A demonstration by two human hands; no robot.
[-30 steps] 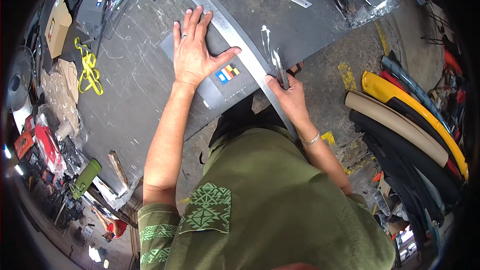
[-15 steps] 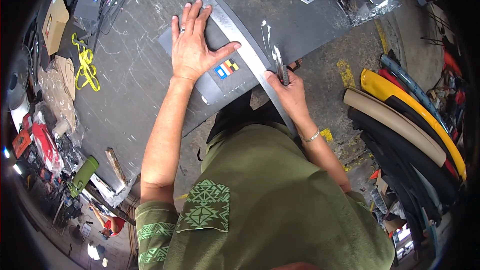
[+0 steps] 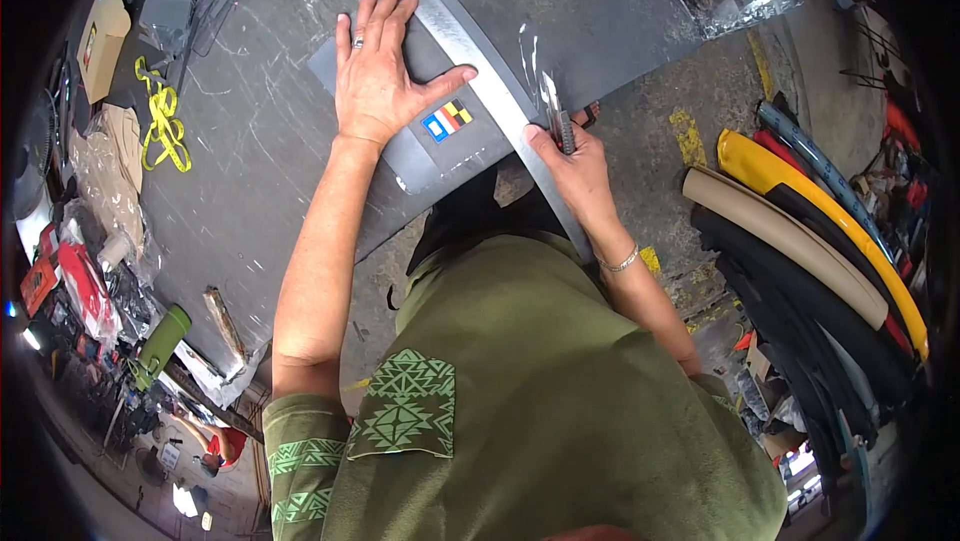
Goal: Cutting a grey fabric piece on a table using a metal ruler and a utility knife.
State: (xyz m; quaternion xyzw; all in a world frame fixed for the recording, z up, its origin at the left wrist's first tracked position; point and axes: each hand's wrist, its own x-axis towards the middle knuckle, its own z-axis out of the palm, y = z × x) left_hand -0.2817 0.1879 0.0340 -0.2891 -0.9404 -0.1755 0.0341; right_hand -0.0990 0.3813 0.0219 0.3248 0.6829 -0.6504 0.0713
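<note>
Had left hand (image 3: 375, 96) spread wide and flat on grey panel (image 3: 485, 141), touching edge of metal ruler (image 3: 500, 101). Had right hand (image 3: 580, 173) closed round utility knife (image 3: 566, 133), with blade (image 3: 549, 99) aimed forward, just beside ruler. Couldn't tell blade contact with panel. Found panel at worktable (image 3: 230, 181) edge, partly under ruler, with coloured label (image 3: 447, 121) between both hands. Saw yellow strap (image 3: 167, 126) well apart, at left.

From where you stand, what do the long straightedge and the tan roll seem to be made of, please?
The straightedge looks like bare metal, perhaps steel, given its silvery sheen and scuffs. The tan roll might be vinyl or coated fabric; its smooth, dull surface leaves that open.
</note>
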